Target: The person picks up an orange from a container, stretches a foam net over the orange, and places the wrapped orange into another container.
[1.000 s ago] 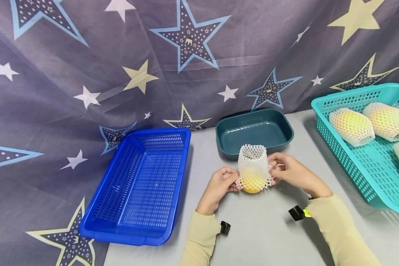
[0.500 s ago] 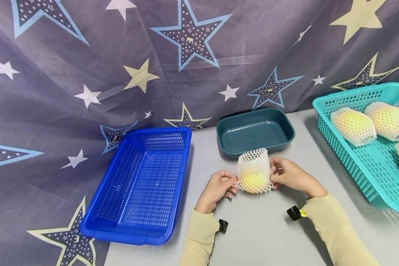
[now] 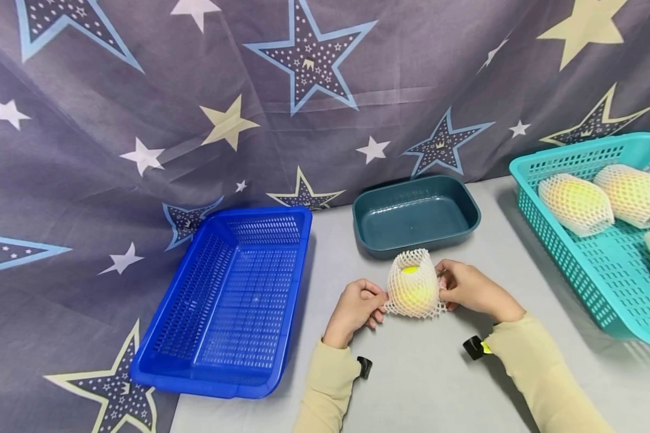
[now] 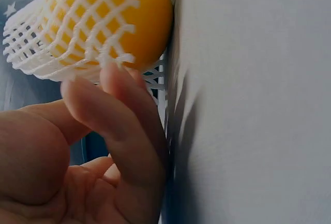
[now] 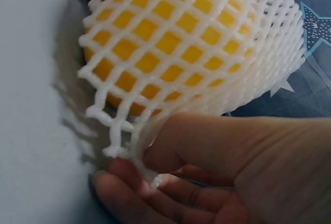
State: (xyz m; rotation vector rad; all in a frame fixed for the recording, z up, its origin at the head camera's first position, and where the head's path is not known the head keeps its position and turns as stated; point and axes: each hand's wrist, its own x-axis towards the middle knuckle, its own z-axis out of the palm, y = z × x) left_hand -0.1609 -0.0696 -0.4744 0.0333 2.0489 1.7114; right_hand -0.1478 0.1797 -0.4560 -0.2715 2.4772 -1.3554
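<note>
A yellow-orange fruit [image 4: 152,32], its exact kind unclear, sits on the table inside a white foam net sleeve [image 3: 413,288]. In the head view the sleeve's upper opening shows a patch of yellow. My left hand [image 3: 355,307] pinches the sleeve's lower edge on the left side. On the opposite side, my right hand [image 3: 475,290] pinches the same edge between thumb and fingers. The right wrist view shows the mesh [image 5: 170,43] stretched over the fruit, with its ragged rim between the thumb and fingers [image 5: 170,146].
A dark teal basin [image 3: 417,237] stands just behind the fruit. To the left lies a blue perforated basket [image 3: 295,282]. A turquoise basket [image 3: 569,282] on the right holds several net-wrapped fruits [image 3: 576,203]. A star-patterned cloth [image 3: 325,144] hangs behind.
The net sleeve has come lower over the fruit, and its tall upper collar has shrunk and tilted. Both hands still pinch its lower edge; the right hand has shifted slightly down.
</note>
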